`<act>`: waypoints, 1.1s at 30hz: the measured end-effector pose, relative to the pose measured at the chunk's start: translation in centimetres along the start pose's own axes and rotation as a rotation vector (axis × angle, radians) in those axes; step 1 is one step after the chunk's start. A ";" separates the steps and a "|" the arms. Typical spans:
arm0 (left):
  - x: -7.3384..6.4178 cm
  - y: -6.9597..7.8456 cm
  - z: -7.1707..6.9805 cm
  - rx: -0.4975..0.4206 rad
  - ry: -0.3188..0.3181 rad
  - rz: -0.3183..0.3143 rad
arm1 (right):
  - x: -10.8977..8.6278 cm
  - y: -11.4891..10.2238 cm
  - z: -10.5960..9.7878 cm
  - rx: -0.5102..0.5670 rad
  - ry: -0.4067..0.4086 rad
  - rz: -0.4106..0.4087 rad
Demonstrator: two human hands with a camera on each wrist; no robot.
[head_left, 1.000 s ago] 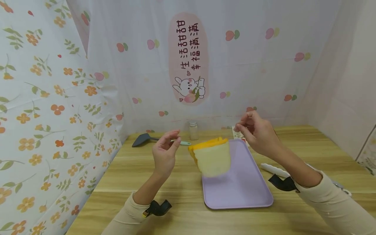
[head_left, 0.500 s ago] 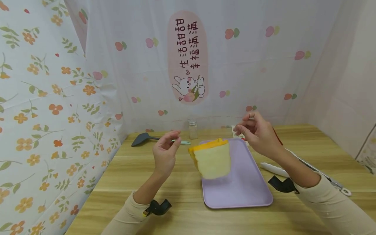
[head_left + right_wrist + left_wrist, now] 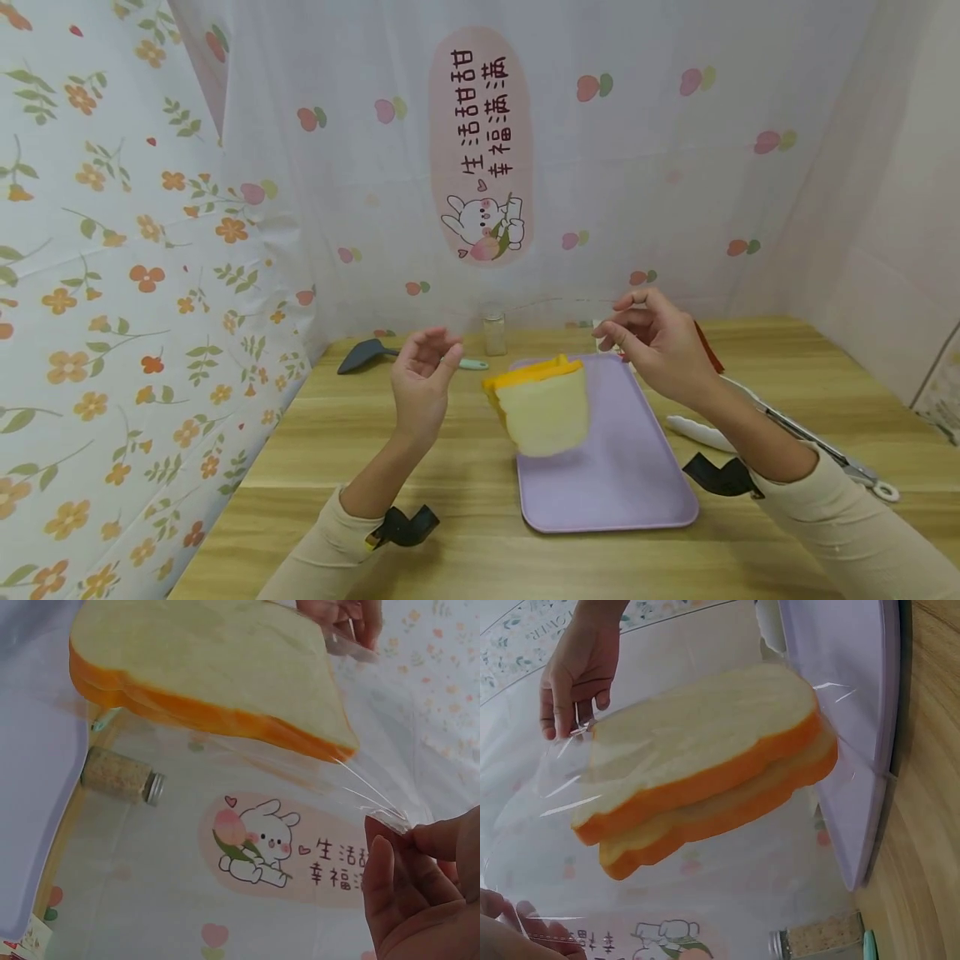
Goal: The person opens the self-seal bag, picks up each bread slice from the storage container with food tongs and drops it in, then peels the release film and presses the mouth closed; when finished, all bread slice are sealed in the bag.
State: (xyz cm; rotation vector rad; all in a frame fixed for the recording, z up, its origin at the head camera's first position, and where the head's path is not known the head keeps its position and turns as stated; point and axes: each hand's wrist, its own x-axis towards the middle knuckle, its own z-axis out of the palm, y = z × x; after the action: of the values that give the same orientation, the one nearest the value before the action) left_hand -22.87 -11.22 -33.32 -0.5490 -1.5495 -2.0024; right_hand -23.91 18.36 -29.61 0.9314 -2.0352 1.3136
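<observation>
Left hand (image 3: 424, 375), right hand (image 3: 663, 342): fingers clamped on clear plastic film bag (image 3: 375, 784) | two white, orange-crusted bread slices (image 3: 546, 412): inside it, raised above lilac rectangular tray (image 3: 615, 496) | handling: best pinch evenly, tension gently, level both sides.

A wood-grained table (image 3: 457, 508) in yellowish-brown bands stands under soft light against a pale rear hanging (image 3: 360, 200) dotted with fruit prints and bearing a pink oval panel (image 3: 480, 150) of dark characters above a white rabbit, with an orange-flowered, green-leaved cloth (image 3: 112, 292) sloping down at left and a plainer pale wall covering (image 3: 862, 217) at right.
</observation>
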 end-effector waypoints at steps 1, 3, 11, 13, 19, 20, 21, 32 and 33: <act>0.0 0.0 0.0 -0.002 0.000 -0.004 | 0.0 0.0 0.0 0.000 0.000 -0.001; 0.0 0.1 0.0 -0.002 0.003 -0.014 | 0.0 0.0 0.0 -0.004 0.003 -0.002; 0.1 0.1 0.3 -0.053 0.019 -0.068 | 0.2 0.1 0.0 -0.048 0.009 0.057; 0.1 0.2 0.4 -0.069 0.028 -0.080 | 0.2 0.1 0.1 -0.082 0.026 0.042; 0.1 0.5 0.9 -0.120 0.063 -0.109 | 0.5 -1.1 1.4 -0.334 0.187 -0.114; 0.0 0.6 1.0 -0.134 0.066 -0.112 | 0.5 -1.5 1.8 -0.386 0.221 -0.159; 0.0 0.6 1.0 -0.145 0.067 -0.111 | 0.6 -2.0 2.2 -0.435 0.249 -0.209; -0.3 1.2 2.0 -0.165 0.019 -0.085 | 2.5 -5.9 8.0 -0.503 0.104 -0.452; -0.3 1.2 2.1 -0.167 0.008 -0.081 | 2.8 -6.0 8.4 -0.511 0.098 -0.457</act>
State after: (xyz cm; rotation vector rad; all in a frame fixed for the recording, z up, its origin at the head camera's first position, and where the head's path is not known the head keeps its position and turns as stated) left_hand -21.88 -9.41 -32.05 -0.5501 -1.4295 -2.2066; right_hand -21.49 8.18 -27.44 0.9810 -1.8060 0.5485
